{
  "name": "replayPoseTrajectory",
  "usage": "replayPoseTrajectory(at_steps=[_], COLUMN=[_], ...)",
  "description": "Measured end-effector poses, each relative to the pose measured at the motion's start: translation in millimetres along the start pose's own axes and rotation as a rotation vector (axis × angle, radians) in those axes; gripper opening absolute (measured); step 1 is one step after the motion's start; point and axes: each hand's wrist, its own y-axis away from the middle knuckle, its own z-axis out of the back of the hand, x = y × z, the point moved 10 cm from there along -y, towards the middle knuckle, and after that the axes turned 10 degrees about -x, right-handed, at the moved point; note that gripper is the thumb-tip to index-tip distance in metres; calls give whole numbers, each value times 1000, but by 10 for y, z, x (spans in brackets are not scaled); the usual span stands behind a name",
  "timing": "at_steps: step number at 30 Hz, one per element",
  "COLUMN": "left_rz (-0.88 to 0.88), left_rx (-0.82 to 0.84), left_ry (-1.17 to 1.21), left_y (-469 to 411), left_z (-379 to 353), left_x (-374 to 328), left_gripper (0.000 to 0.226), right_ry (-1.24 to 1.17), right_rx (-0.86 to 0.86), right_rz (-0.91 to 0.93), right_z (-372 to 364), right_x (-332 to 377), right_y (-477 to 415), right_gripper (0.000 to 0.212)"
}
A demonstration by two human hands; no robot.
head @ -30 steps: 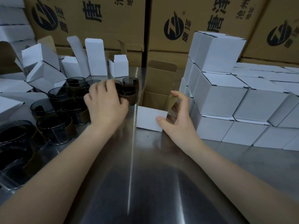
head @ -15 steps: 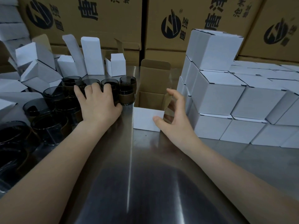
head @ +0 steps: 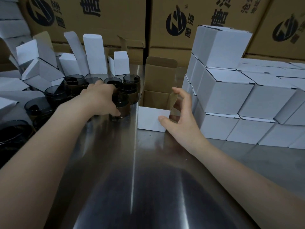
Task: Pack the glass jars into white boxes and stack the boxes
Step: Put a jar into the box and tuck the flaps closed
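Note:
An open white box stands upright on the steel table, its lid flap raised at the back and its brown inside showing. My right hand holds the box's right front corner, thumb on the white front face and fingers curled at the right side flap. To the left stands a cluster of several dark glass jars. My left hand grips the nearest jar from above, thumb low on its front; the fingers hide part of it.
Closed white boxes are stacked in rows at the right, close beside the open box. Unfilled white boxes stand and lie at the back left. Large brown cartons wall off the back. The steel table runs toward me.
My left hand slid right across the jars and closed around the nearest one. The box's lid now stands fully up, and my right hand stays at its right corner.

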Motion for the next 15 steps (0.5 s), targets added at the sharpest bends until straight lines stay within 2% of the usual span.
replayPoseTrajectory(at_steps=[6, 12, 15], left_rz=[-42, -19, 51], left_rx=[-24, -132, -149], left_ry=[428, 611, 811], left_y=[-39, -68, -97], left_z=[-12, -78, -68], left_x=[-44, 7, 81], left_gripper=[74, 63, 55], right_ry=[-15, -36, -40], right_rx=[-5, -9, -15], right_rz=[-5, -8, -5], right_z=[4, 4, 13], right_x=[-8, -19, -21], right_y=[-5, -8, -8], right_gripper=[75, 76, 75])
